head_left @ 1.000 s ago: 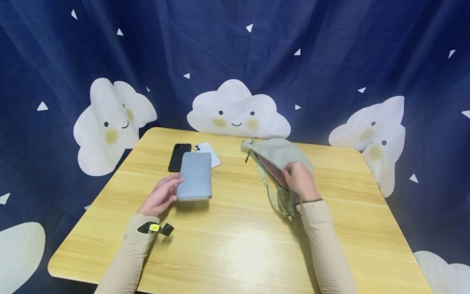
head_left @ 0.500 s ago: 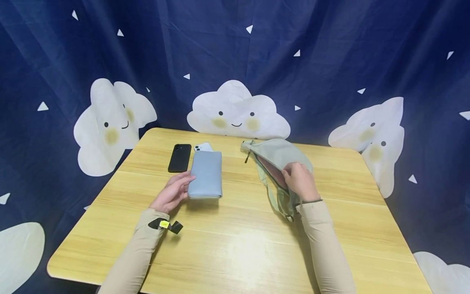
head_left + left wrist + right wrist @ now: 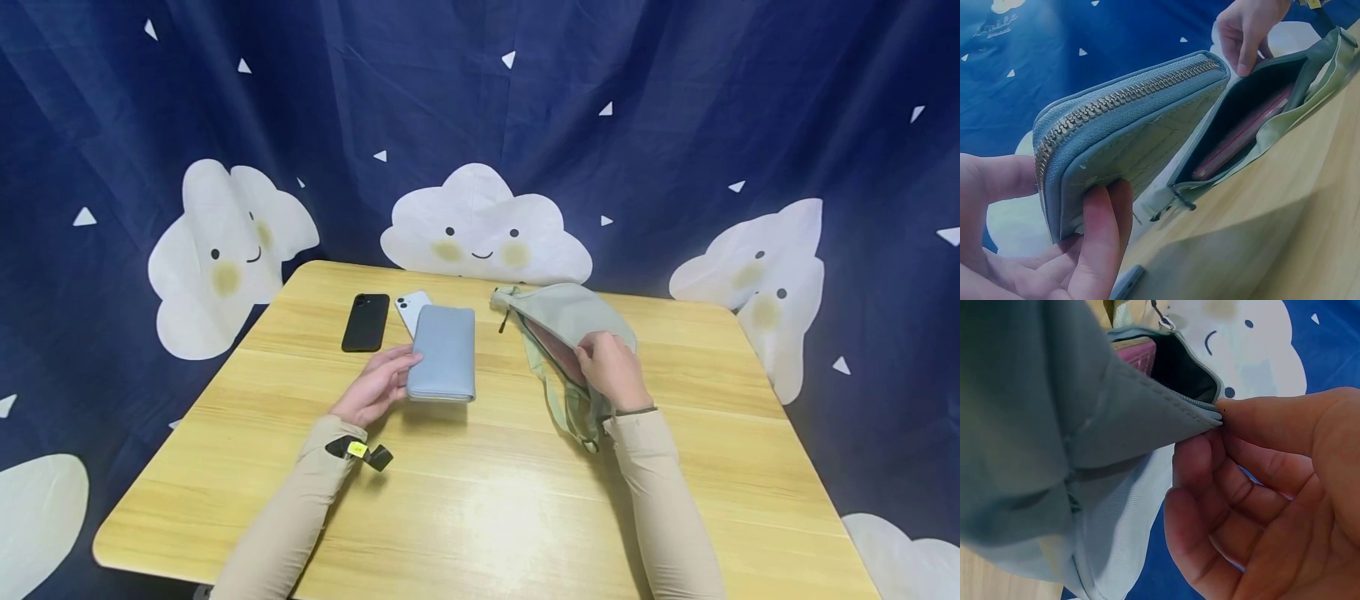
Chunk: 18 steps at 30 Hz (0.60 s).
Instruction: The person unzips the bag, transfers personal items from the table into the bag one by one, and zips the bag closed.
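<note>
A light blue zip-around wallet (image 3: 444,353) is gripped at its left side by my left hand (image 3: 377,387), thumb on one face and fingers on the other. It is held above the table, its metal zipper (image 3: 1129,94) closed in the left wrist view. My right hand (image 3: 617,372) pinches the edge of the mouth of a pale green sling bag (image 3: 577,310), which gapes open. Inside the bag lies a pink item (image 3: 1244,134), mostly hidden; its stitched corner shows in the right wrist view. The wallet is left of the bag.
A black phone (image 3: 365,322) lies at the back left of the wooden table (image 3: 480,517). Beside it a white phone (image 3: 411,305) is partly covered by the wallet in the head view. The bag's strap (image 3: 557,404) hangs toward the front. A blue cloud-print curtain (image 3: 480,100) stands behind.
My left hand has carried the wallet to the right, toward the bag, uncovering the black phone. My right hand keeps its pinch on the bag's edge and has not moved.
</note>
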Available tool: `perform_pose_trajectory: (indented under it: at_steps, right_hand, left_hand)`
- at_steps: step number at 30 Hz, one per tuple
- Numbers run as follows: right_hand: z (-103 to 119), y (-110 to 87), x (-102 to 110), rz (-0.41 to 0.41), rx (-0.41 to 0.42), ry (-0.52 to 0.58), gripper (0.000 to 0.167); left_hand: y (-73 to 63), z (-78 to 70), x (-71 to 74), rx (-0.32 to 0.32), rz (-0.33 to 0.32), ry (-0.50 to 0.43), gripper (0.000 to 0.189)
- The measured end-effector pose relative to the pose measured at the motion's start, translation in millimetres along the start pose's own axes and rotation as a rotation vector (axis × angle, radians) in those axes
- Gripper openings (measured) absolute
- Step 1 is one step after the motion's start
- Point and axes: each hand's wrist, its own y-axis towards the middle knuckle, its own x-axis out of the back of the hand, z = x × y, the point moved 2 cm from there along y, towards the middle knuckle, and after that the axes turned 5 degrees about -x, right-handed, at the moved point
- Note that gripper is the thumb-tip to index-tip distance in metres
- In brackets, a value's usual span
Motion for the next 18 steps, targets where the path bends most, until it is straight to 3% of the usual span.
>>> perform_pose_trajectory:
  at_steps: [7,18]
  right_hand:
    - [0,-0.1,0,-0.003,0.004,0.000,0.015]
    - [0,0.7,0,-0.004,0.008,0.003,0.015]
  left_hand:
    - [8.7,5.8,-13.5,0.021,-0.003,-0.017,0.061]
    - [23.1,12.8,-36.6,0.050,0.054,-0.032,0.054]
